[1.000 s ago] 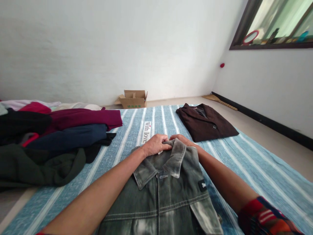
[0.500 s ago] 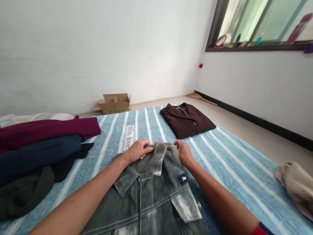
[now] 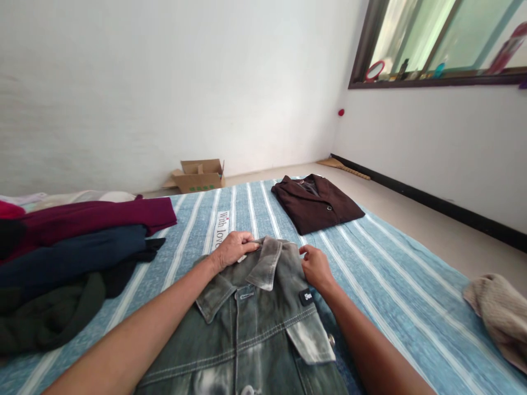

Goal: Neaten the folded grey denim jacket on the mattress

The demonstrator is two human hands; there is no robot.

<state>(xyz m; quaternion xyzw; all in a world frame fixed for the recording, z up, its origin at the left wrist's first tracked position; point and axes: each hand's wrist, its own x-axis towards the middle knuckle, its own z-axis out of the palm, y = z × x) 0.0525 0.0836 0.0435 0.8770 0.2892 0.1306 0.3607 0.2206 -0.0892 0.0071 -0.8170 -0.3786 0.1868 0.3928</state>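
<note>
A person is kneeling or sitting by a blue striped blanket [image 3: 391, 274] that is lying flat on the floor. A grey-green denim jacket [image 3: 255, 329] is lying on the blanket right in front of the person, front side up, with its buttons done up and its collar pointing away from them.

The left hand [image 3: 233, 249] is resting at the top of the jacket, on the left side of the collar. Its fingers are curled over and pinching the edge of the collar cloth. The right hand [image 3: 316, 266] is sitting on the right shoulder of the jacket, just beside the collar. Its fingers are bent and touching the cloth, but I cannot tell if they are gripping it. The two hands are apart, with the turned-up collar between them.

A small black label [image 3: 306, 297] is showing on the jacket's chest, close to the right wrist.

Farther away on the blanket, a dark brown jacket [image 3: 317, 203] is lying neatly folded. On the left side, a pile of clothes [image 3: 74, 247] is heaped up, with dark red, navy and dark green pieces. A beige cloth [image 3: 498, 312] is lying at the right edge. An open cardboard box [image 3: 200, 174] is sitting on the floor by the white wall. A window [image 3: 444, 38] is high on the right wall.
</note>
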